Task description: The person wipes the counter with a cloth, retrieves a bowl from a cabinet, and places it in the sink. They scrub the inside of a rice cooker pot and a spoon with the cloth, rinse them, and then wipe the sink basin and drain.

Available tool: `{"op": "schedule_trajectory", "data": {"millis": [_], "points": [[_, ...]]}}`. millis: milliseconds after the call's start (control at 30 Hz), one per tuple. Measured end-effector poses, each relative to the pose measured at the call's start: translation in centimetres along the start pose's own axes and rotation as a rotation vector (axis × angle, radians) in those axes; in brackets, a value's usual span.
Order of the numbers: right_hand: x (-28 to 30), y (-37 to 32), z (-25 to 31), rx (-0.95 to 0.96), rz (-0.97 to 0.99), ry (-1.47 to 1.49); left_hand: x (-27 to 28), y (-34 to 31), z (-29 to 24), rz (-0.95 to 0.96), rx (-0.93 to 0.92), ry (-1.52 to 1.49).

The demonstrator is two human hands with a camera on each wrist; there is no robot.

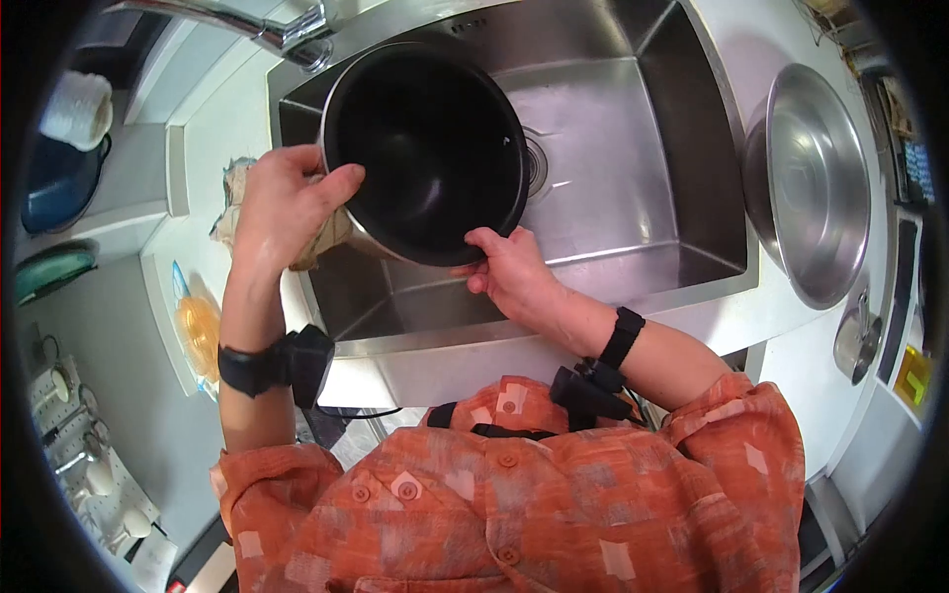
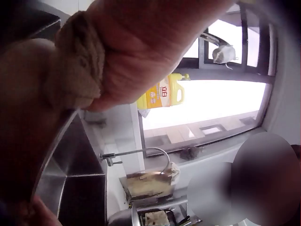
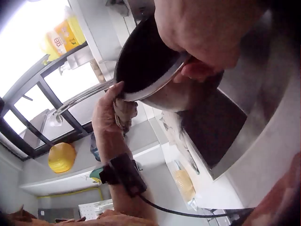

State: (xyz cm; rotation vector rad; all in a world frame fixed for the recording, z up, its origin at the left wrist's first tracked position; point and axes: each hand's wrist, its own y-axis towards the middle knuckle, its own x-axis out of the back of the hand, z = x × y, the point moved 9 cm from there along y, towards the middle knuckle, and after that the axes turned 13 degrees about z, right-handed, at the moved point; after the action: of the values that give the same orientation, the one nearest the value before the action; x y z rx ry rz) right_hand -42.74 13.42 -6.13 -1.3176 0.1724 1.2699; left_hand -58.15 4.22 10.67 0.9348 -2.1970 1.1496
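Observation:
A deep round pot (image 1: pixel 425 148) with a black inside and a metallic outside is held tilted over the left part of the sink (image 1: pixel 603 148), its mouth facing up toward me. My left hand (image 1: pixel 287 203) grips it at the left with the thumb over the rim. Between that hand and the outer wall is a beige cloth (image 1: pixel 331 237), bunched up, also seen in the left wrist view under the palm. At the near right of the rim, my right hand (image 1: pixel 514 282) pinches the edge, thumb inside and fingers curled beneath, as the right wrist view shows.
A large steel basin (image 1: pixel 820 188) leans on the counter right of the sink, with a small metal ladle-like utensil (image 1: pixel 858 336) below it. The faucet (image 1: pixel 297 40) stands behind the pot. An orange-yellow bottle (image 1: pixel 198 331) lies at left. A yellow detergent jug (image 2: pixel 162 94) stands by the window.

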Motion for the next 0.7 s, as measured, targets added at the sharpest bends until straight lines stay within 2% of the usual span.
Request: {"op": "schedule_trajectory", "data": {"millis": [100, 167, 200, 267, 300, 367, 400, 467, 600, 667, 700], "points": [[0.1, 0.1, -0.2, -0.021, -0.011, 0.048, 0.2, 0.4, 0.0, -0.043, 0.022, 0.028], [-0.2, 0.4, -1.5, -0.216, 0.171, 0.083, 0.4, 0.5, -0.2, -0.103, -0.024, 0.012], [0.3, 0.0, -0.7, -0.223, 0.172, 0.077, 0.7, 0.4, -0.5, -0.156, -0.077, 0.006], [1.6, -2.0, -0.5, -0.549, 0.26, -0.331, 0.6, 0.3, -0.6, -0.124, -0.08, -0.028], [2.4, -2.2, 0.7, -0.557, 0.261, -0.338, 0.5, 0.2, -1.0, -0.119, -0.079, 0.032], [3.6, -1.5, 4.0, -0.484, 0.307, -0.649, 0.0, 0.0, -1.3, -0.119, -0.072, 0.084], [3.6, -1.1, 5.0, -0.493, 0.308, -0.655, -0.3, -0.1, -1.7, -0.12, -0.12, 0.099], [2.9, 0.7, 8.8, -0.25, 0.281, -0.729, -0.8, -0.3, -2.6, -0.124, -0.165, 0.111], [2.9, 4.1, 8.9, -0.32, 0.296, -0.879, -1.0, -0.4, -3.6, -0.132, -0.173, 0.229], [3.7, 5.0, 8.3, -0.439, 0.271, -1.063, -1.0, -0.5, -3.9, -0.145, -0.198, 0.246], [3.7, 5.2, 8.4, -0.442, 0.272, -1.063, -1.0, -0.5, -4.0, -0.165, -0.203, 0.277]]}}
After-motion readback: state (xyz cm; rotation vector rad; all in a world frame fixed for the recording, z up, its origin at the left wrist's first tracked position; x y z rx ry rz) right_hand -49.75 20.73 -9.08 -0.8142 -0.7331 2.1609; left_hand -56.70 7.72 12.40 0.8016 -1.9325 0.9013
